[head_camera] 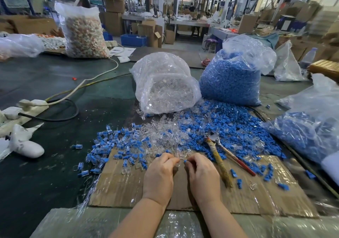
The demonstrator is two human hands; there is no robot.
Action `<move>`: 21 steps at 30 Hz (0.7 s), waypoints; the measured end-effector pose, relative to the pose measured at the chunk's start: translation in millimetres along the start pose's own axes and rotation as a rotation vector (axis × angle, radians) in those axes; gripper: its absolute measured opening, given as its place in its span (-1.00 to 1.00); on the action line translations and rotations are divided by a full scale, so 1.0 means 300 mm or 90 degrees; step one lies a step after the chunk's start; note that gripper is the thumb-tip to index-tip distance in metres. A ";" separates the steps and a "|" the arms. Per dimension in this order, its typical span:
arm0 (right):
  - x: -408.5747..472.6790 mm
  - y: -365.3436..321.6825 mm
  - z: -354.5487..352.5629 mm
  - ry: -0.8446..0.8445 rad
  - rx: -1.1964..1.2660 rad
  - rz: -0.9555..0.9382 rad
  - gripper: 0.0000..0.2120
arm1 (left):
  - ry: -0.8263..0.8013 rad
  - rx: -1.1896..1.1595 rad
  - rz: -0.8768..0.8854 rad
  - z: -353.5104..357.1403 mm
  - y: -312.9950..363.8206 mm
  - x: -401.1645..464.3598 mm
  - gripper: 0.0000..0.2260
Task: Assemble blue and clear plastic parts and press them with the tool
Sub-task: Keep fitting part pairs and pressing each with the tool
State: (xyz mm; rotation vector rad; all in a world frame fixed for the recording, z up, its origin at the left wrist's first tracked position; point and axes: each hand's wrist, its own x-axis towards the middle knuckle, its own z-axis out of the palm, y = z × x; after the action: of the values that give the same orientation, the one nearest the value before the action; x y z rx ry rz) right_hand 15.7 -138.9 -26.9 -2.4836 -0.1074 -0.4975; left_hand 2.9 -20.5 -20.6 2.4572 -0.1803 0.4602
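Note:
My left hand (161,171) and my right hand (201,171) are close together over a cardboard sheet (256,197). The left fingers pinch a clear plastic part (178,161). The right fingers pinch a small blue part (185,161) just beside it. A pile of loose clear parts (165,131) and a pile of loose blue parts (229,125) lie just beyond the hands. Joined blue-and-clear pieces (110,146) are scattered to the left. The pressing tool (218,155), pliers with wrapped handles, lies to the right of my right hand.
A bag of clear parts (165,83) and a bag of blue parts (233,76) stand behind the piles. Another bag with blue parts (308,129) lies at the right. A power strip with cables (33,103) and a white object (25,146) sit left. A person sits far left.

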 end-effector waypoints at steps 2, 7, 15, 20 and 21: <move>-0.001 -0.001 -0.001 -0.002 -0.002 0.001 -0.93 | 0.017 -0.001 -0.008 0.000 0.000 -0.003 -0.71; -0.002 -0.002 -0.003 0.001 0.000 -0.003 -0.92 | 0.017 0.006 -0.021 -0.001 0.000 -0.005 -0.72; -0.002 -0.005 -0.006 -0.004 0.001 -0.006 -0.92 | 0.031 -0.005 -0.018 -0.004 0.002 -0.008 -0.71; -0.004 -0.006 -0.008 -0.001 0.007 -0.005 -0.93 | 0.039 -0.037 0.005 -0.004 0.004 -0.007 -0.76; -0.004 -0.005 -0.008 -0.002 0.006 -0.006 -0.93 | 0.041 -0.048 0.005 -0.002 0.003 -0.007 -0.77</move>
State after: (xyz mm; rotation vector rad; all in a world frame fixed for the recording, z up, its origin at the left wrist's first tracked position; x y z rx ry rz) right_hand 13.4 -138.8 -24.8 -2.4760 -0.1223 -0.4957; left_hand 0.6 -20.9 -20.2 2.3657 -0.1785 0.5252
